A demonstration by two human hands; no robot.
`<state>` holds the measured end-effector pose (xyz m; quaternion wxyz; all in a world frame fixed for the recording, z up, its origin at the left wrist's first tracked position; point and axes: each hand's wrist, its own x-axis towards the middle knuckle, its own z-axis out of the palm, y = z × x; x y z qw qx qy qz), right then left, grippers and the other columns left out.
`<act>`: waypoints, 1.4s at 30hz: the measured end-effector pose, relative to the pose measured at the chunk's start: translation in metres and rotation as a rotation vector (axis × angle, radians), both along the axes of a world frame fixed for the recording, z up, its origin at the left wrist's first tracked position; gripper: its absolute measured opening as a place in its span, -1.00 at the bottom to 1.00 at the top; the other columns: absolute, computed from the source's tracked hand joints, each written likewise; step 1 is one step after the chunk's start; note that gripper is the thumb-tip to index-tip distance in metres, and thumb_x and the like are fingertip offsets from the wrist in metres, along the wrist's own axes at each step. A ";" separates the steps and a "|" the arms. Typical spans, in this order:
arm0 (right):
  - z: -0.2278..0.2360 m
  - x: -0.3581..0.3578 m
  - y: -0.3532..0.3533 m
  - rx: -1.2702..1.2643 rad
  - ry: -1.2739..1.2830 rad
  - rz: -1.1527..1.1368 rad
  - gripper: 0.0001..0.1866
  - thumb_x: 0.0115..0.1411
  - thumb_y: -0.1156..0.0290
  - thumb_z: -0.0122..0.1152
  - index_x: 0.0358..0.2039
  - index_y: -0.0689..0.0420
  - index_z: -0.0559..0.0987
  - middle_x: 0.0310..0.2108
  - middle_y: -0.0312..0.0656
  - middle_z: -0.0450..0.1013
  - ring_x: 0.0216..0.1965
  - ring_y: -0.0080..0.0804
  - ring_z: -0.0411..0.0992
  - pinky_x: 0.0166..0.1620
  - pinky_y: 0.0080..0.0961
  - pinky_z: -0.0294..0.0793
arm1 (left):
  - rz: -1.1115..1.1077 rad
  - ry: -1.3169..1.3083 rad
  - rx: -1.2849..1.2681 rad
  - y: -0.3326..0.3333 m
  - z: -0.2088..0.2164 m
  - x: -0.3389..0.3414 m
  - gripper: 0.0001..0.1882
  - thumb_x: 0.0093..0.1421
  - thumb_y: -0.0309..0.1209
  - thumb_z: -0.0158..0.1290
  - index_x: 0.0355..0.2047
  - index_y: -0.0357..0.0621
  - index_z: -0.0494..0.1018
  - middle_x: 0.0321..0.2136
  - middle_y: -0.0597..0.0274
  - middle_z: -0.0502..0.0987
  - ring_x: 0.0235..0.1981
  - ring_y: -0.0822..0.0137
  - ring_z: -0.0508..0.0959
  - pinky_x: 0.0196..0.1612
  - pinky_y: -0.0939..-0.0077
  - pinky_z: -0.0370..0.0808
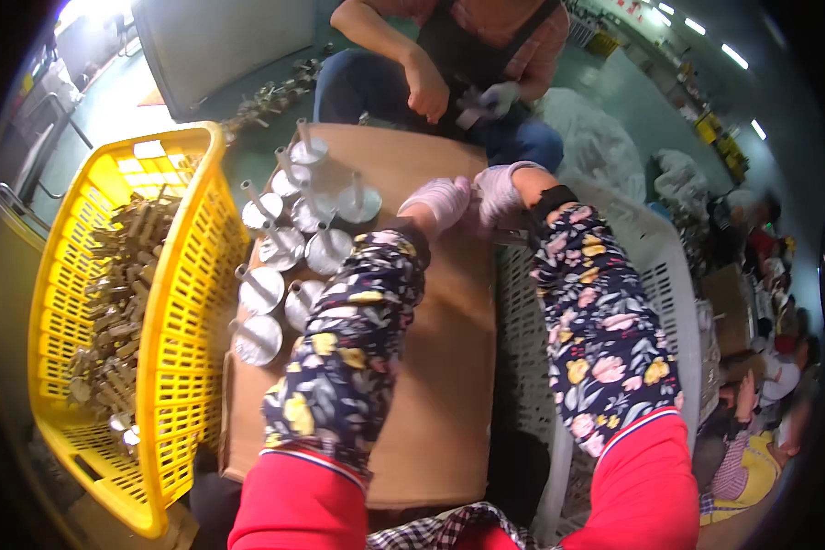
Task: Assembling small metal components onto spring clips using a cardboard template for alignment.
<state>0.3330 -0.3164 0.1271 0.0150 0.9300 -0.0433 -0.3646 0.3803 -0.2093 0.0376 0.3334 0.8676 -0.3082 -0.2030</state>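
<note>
Head-worn fisheye, left of side-by-side pair; looks down and forward over cardboard surface [445,394] from close above; floral-sleeved forearms [357,330] in from seven and five o'clock, gloved hands [440,200] toward one

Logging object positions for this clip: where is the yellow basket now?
In the head view, the yellow basket is at the left, holding a heap of small parts, just left of the brown cardboard and its silvery stemmed discs.

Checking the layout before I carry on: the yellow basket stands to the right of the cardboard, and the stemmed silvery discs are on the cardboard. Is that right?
Not quite: in the head view, the yellow basket stands to the left of the cardboard. The stemmed silvery discs are on it, as you say.
</note>
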 end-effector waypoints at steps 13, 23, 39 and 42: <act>-0.029 -0.241 0.042 2.021 0.007 -0.550 -0.03 -0.10 -0.31 -0.01 0.13 0.20 0.12 0.01 -0.03 0.26 0.05 -0.21 0.24 0.08 -0.23 0.24 | -0.396 -0.055 0.018 0.201 0.102 -0.219 -0.76 0.12 -0.29 -0.08 -0.26 -0.13 0.41 -0.46 -0.02 0.49 -0.37 -0.01 0.48 -0.32 0.23 0.40; -0.063 -0.379 0.183 2.189 -0.290 -0.547 -0.16 -0.07 -0.29 -0.14 -0.12 0.31 0.41 -0.17 -0.13 0.41 -0.14 -0.44 0.35 0.00 -0.53 0.24 | -0.192 0.099 0.004 0.271 0.127 -0.305 -0.81 0.16 -0.42 -0.11 -0.29 -0.28 0.41 -0.59 0.30 0.39 -0.53 0.53 0.31 -0.44 0.57 0.34; -0.025 -0.376 0.203 1.827 -0.446 -0.730 -0.65 -0.03 0.22 0.31 -0.40 0.26 0.50 -0.50 -0.25 0.45 -0.48 -0.58 0.39 -0.40 -0.63 0.38 | 0.082 1.207 -0.902 0.303 0.052 -0.348 -0.66 0.09 -0.07 -0.02 -0.41 -0.09 0.32 -0.84 0.54 -0.01 -0.84 0.57 0.01 -0.72 0.66 0.01; -0.014 -0.373 0.207 1.733 -0.658 -0.670 -0.61 -0.08 0.19 0.35 -0.42 0.25 0.47 -0.50 -0.24 0.43 -0.46 -0.58 0.36 -0.39 -0.63 0.37 | 0.117 1.255 -0.941 0.297 0.053 -0.356 -0.59 0.10 -0.03 -0.09 -0.74 0.05 0.17 -0.88 0.53 -0.04 -0.86 0.54 0.00 -0.74 0.62 -0.02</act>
